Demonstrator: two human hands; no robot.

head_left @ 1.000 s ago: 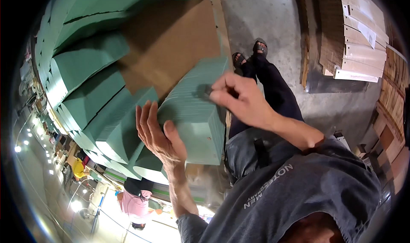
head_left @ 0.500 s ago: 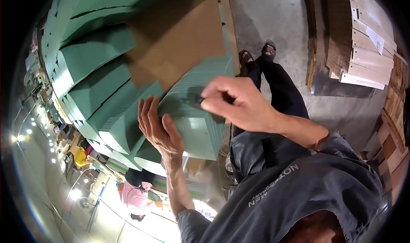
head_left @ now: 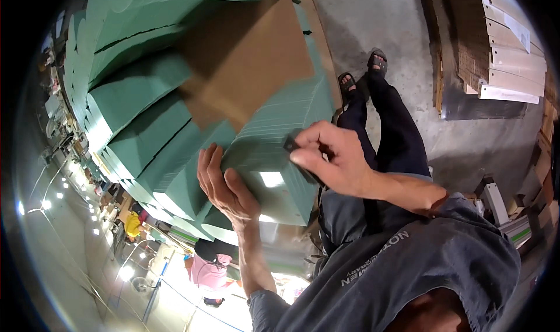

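Observation:
A stack of pale green boards [head_left: 256,158] with rounded edges stands in front of me. My left hand [head_left: 227,185] rests on its left side, fingers stretched out and lying along the boards. In my right hand [head_left: 333,157] a small dark block [head_left: 290,142] is pinched between thumb and fingers. That block is at the right part of the stack's top face; whether it presses on the surface I cannot tell. The block's exact kind does not show.
More green board stacks [head_left: 149,122] stand to the left around a brown sheet [head_left: 248,58]. Light wooden boards [head_left: 513,58] are piled at the far right beyond the concrete floor [head_left: 402,23]. A person in a pink top [head_left: 210,272] is at lower left.
My right hand has moved right across the stack with the dark block, and its motion blur is gone. My left hand keeps its place on the boards. The whole view has shifted slightly.

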